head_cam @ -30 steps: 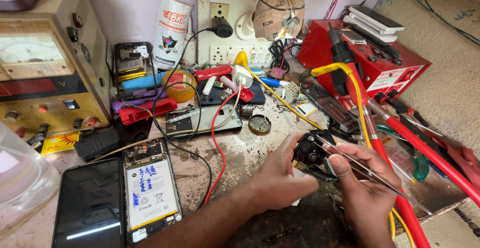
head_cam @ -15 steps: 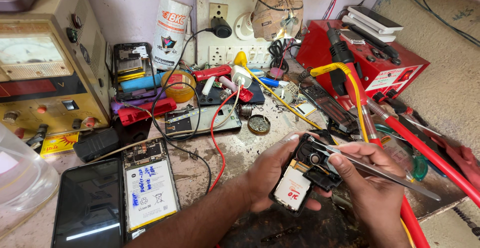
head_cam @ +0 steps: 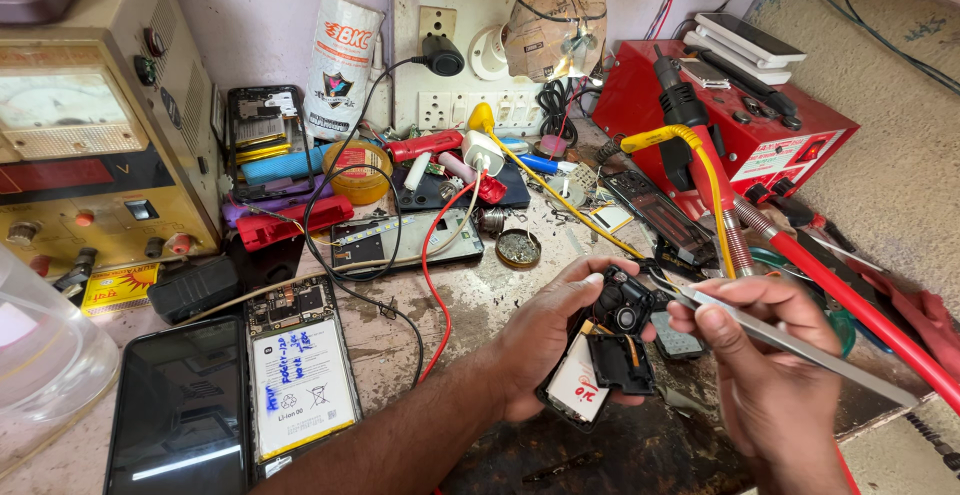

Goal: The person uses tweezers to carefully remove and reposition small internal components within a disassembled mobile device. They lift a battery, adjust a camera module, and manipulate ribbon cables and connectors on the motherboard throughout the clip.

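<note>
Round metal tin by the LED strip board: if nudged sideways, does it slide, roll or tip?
The round tin sits flat, low and wide, so it would probably slide rather than tip or roll. It looks small and likely light. It is open-topped with greyish contents, so a hard shove might spill some. The red wire beside it could snag it.

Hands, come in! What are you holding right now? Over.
Left hand grips small black gadget, opened up. Right hand pinches metal tweezers, tips at gadget's top. Red cable and yellow cable crowd the right side.
</note>
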